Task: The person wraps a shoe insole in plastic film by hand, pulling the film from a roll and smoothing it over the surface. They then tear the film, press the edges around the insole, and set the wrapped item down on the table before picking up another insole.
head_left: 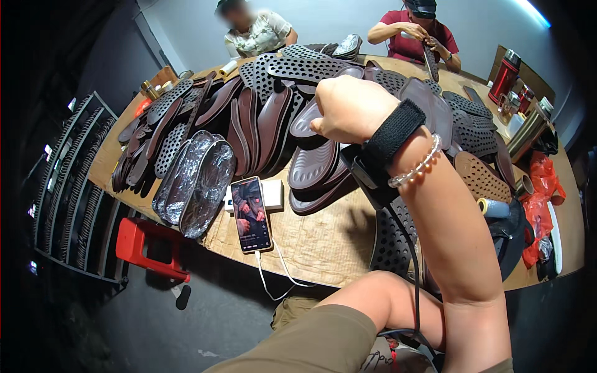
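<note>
My right hand (pixel 348 109), wearing a black wrist strap and a clear bead bracelet, is raised over the middle of the table. It is curled, with the thumb toward the left; the fingertips are hidden, and so is anything inside them. Closest to it are a brown insole (pixel 305 119) and a long perforated insole (pixel 316 69). Piles of brown and dark perforated insoles cover the table around it. Below the hand lies a small stack of ridged brown insoles (pixel 314 166). My left hand does not show.
A phone (pixel 250 214) with a white cable leans on a white box (pixel 272 194). Plastic-wrapped insoles (pixel 208 180) lie left. Two people sit across the table (pixel 311 248); one holds an insole (pixel 430 62). A red stool (pixel 134 242), a rack (pixel 68 186) and a red thermos (pixel 505 76) stand around.
</note>
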### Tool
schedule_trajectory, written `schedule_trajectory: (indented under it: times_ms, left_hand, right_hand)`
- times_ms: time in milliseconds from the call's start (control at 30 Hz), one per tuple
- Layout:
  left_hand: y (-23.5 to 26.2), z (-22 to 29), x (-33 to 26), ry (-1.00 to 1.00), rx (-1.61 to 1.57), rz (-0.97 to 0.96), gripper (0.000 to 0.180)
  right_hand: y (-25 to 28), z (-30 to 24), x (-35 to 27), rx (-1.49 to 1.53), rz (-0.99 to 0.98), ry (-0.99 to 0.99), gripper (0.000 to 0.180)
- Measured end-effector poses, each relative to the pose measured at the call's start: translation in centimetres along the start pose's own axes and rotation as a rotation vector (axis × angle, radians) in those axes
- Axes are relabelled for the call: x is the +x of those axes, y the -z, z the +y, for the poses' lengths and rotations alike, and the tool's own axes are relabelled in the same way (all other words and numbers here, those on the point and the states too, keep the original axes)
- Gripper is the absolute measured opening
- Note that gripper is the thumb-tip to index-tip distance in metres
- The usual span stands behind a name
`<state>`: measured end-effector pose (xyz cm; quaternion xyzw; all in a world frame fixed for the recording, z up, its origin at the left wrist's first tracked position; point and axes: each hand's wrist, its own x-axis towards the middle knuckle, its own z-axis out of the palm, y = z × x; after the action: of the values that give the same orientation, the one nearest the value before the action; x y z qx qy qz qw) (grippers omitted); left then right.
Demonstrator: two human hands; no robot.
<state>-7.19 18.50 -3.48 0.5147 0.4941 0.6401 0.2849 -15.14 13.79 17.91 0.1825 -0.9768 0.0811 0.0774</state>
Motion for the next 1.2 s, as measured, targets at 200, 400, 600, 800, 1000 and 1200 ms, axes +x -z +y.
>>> schedule_trajectory:
  times_ms: [200,400,600,800,1000,1200]
  left_hand:
    - [-0.8,-2.6,-1.7,0.075,-0.049,0.027,0.019]
    - [-1.5,-4.3,-3.2,0.123,-0.097,0.060,0.019]
    - [-4.8,-6.2,-1.8,0.132,-0.209,0.010,0.020]
    - [-10.3,-7.6,-1.8,0.195,-0.376,-0.058,0.021]
    - [1.0,7.4,-5.2,0.263,0.367,0.310,0.026]
    - [5.4,5.7,-4.6,0.710,1.208,0.445,0.058]
  right_hand:
    - [-0.5,0.0,0.0,0.060,0.009,0.073,0.035]
    - [-2.1,0.1,0.7,0.099,-0.088,0.071,0.035]
    - [-2.7,1.0,-1.1,0.175,-0.073,0.104,0.032]
    - [2.2,3.0,-6.5,0.203,0.159,0.239,0.030]
    - [2.0,7.5,-18.7,0.432,0.292,0.037,0.013]
    - [-9.1,6.0,-28.8,0.417,-0.136,-0.286,0.038]
